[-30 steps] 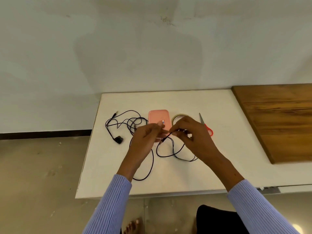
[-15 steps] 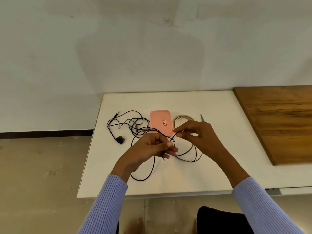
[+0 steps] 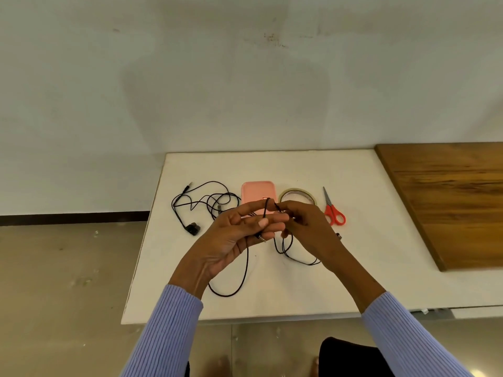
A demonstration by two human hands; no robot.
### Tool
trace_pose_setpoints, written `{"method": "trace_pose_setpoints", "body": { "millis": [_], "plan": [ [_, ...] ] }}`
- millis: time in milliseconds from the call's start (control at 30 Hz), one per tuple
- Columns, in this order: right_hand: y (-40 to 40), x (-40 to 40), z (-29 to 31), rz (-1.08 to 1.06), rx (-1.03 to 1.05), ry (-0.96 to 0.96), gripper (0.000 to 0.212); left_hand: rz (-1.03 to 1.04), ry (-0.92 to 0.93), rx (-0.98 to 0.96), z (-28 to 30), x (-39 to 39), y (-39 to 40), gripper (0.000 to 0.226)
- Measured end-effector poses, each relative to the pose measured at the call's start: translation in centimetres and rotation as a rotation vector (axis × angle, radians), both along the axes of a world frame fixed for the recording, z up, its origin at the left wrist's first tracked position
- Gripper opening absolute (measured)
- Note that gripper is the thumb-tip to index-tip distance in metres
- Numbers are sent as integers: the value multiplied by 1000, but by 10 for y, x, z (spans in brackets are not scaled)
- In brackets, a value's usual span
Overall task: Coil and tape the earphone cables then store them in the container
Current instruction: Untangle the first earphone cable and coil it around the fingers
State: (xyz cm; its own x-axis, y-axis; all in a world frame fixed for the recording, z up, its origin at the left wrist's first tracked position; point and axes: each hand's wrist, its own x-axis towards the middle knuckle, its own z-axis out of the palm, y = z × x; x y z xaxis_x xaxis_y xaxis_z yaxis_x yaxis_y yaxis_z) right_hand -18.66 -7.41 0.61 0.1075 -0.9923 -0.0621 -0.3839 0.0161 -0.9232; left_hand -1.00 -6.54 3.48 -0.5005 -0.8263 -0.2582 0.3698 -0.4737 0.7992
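Head view: my left hand (image 3: 239, 235) holds the cable (image 3: 246, 265) on straightened fingers, right hand (image 3: 304, 229) pinching it; I'd wind even, snug loops.

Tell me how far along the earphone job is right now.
Nothing is finished yet. In hand: the left hand and right hand are winding one black cable. Left: the second earphone lies loose, tape roll and scissors untouched, pink container closed.
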Motion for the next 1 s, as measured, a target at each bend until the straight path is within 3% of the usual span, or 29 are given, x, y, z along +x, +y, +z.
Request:
{"method": "trace_pose_setpoints", "body": {
  "millis": [233, 333, 500, 600, 700, 1000],
  "plan": [
    [3, 14, 0, 0, 30, 22, 48, -65, 150, 111, 2, -6, 4, 48],
    [2, 20, 4, -10, 167, 40, 42, -73, 215, 130, 3, -8, 4, 50],
    [9, 22, 8, 105, 111, 178, 35, 79, 267, 188, -2, -8, -1, 57],
    [14, 30, -1, 177, -35, 347, 17, 221, 180, 152, -8, -8, -5, 63],
    [17, 33, -3, 146, -149, 470, 23, 303, 67, 88, -10, -10, -5, 65],
    [21, 33, 3, 268, -114, 591, 29, 328, -44, 30, -14, -10, -6, 75]
  ]
}}
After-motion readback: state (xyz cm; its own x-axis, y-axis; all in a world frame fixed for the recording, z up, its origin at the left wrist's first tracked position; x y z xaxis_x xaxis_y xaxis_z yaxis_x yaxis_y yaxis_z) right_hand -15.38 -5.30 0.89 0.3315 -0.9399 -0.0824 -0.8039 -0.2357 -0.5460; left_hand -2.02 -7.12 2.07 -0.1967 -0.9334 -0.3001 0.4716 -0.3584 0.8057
